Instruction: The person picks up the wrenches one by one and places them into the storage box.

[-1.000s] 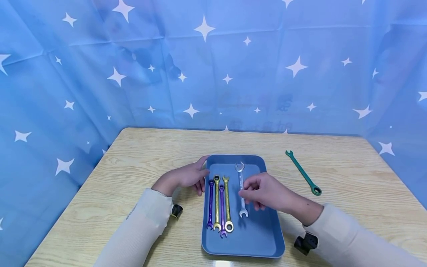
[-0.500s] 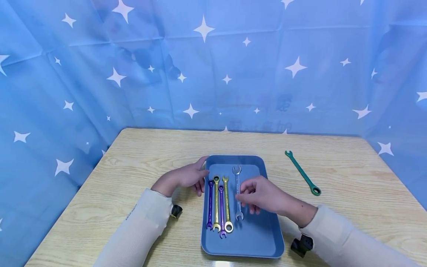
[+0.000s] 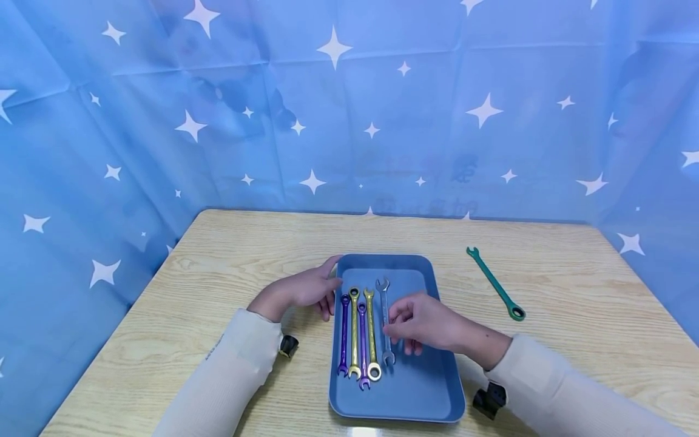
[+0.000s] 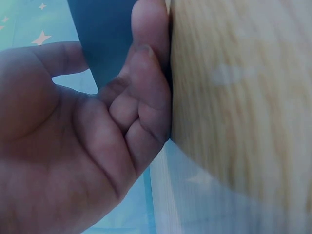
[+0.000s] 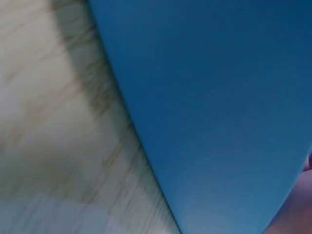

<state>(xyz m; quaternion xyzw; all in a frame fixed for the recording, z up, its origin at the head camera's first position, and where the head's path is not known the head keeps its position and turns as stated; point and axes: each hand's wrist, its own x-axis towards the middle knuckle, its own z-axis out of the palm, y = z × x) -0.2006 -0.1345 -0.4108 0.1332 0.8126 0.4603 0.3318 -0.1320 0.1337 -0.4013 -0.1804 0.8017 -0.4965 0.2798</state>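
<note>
My right hand point(image 3: 423, 321) pinches a silver double open-ended wrench point(image 3: 384, 349) by its middle, inside the blue-grey tray point(image 3: 404, 400). Whether the wrench touches the tray floor is unclear. Left of it, two purple wrenches point(image 3: 344, 334) and two gold wrenches point(image 3: 355, 331) lie alternating, roughly parallel. My left hand point(image 3: 303, 288) holds the tray's left side, thumb at the rim and fingers along the outside. The left wrist view shows that hand point(image 4: 97, 126) low against the tabletop. In the right wrist view, the tray's wall point(image 5: 209, 107) hides nearly all of the right hand.
A green wrench point(image 3: 496, 284) lies slanted on the wooden table point(image 3: 262, 237), to the right of the tray. Behind the table hangs a blue curtain point(image 3: 349, 152) with white stars.
My right hand has moved the silver wrench left and slightly nearer to me, closer to the row of wrenches. The left hand and the tray have stayed put.
</note>
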